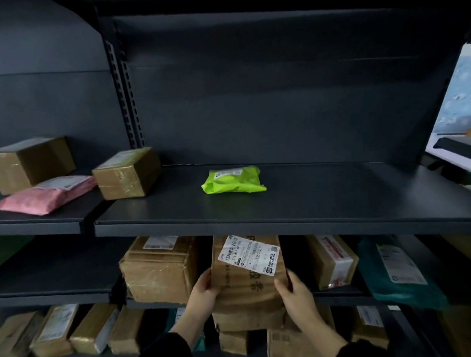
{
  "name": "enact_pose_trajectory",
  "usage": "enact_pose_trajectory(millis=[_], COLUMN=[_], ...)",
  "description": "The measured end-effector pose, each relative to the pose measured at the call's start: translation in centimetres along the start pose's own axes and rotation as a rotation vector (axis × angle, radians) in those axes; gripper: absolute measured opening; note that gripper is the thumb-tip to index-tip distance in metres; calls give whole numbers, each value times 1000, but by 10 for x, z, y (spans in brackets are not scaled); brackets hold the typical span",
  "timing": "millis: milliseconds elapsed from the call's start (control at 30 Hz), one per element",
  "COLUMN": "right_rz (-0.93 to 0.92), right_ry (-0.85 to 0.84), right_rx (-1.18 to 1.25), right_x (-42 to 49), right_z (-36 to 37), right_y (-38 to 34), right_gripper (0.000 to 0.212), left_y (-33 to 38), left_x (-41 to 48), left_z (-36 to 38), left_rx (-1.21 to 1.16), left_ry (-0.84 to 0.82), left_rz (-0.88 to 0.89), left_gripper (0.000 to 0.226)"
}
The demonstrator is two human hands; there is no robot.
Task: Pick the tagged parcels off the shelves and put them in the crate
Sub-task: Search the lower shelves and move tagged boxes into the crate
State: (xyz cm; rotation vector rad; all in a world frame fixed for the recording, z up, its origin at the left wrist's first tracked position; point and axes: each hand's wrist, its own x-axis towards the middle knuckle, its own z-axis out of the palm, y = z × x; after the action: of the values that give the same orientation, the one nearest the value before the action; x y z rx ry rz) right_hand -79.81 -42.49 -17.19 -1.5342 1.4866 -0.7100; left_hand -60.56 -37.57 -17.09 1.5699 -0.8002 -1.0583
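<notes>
Dark grey metal shelves (287,202) fill the view, seen from in front and slightly above. At far left on the upper shelf, a brown cardboard box (26,164) sits toward the back, with a pink mailer bag (45,195) lying in front of it. Below these, on the lowest shelf, a row of small boxes (57,333) leans together. Just right of the pink bag stands a second taped box (127,173). Under it, on the middle shelf, sits a large worn carton (159,267).

Near the centre, a lime green mailer (233,180) lies alone on the upper shelf. Beneath it, a person's left hand (203,290) grips a flat brown parcel (249,279), fingers curled round its left edge. The parcel is tilted up at the front of the middle shelf, its top tucked under the upper shelf's front lip. A white barcode label (249,254) is stuck askew on its face. The right hand (294,290) clasps the parcel's right edge in the same way. Both arms wear dark sleeves.

Right of the hands stands a smaller labelled box (332,261), then a teal mailer bag (393,270) with a white label.
</notes>
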Motion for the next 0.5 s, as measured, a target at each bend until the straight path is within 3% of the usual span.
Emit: enact_pose_trajectory(millis=[167,267,400,500], right_rz=[9,-29,-29,-7], right_ry=[-49,-71,-85,-53], right_rx=[11,9,47,62], right_x=[25,31,26,12], right_z=[11,15,13,-1], right_y=[-12,-17,-15,-6], right_gripper=[53,50,48,51], left_y=[9,10,17,18], left_x=[33,43,30,16], left_z=[-10,-12,-5,7], left_rx=[-13,102,514,676], left_ry=[71,86,128,146], left_rz=[-37,-35,198,328], left_gripper=[48,53,48,53])
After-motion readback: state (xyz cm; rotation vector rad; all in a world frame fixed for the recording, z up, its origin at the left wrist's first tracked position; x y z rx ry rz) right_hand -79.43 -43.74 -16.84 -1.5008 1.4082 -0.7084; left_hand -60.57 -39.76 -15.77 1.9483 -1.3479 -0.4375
